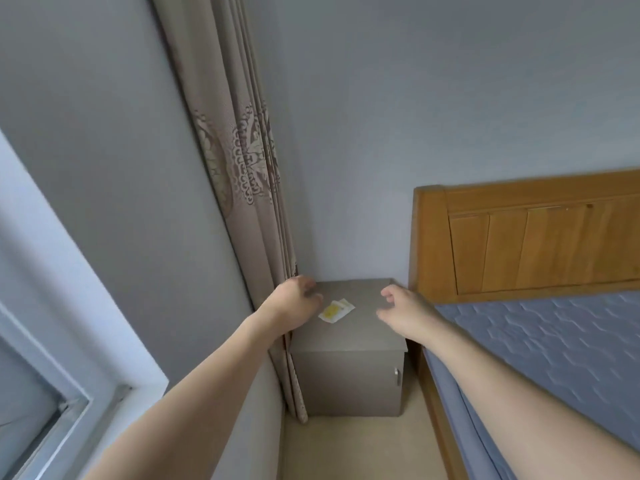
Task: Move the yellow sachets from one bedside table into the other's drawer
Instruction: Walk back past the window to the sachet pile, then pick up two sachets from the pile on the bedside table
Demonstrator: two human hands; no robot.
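Yellow-and-white sachets (335,310) lie in a small overlapping pile on top of a grey bedside table (363,327) in the room's corner. My left hand (294,297) hovers at the table's left edge, just left of the sachets, fingers loosely curled and holding nothing. My right hand (403,308) hangs over the table's right edge, fingers relaxed and spread, a little right of the sachets. Neither hand touches the sachets. The table's front panel (346,382) is closed, with a small metal handle (397,376) at its right side.
A patterned beige curtain (242,161) hangs against the wall left of the table. A bed with a blue quilted mattress (554,348) and wooden headboard (526,237) stands right of it. A window frame (69,393) is at lower left. Beige floor (356,448) runs between wall and bed.
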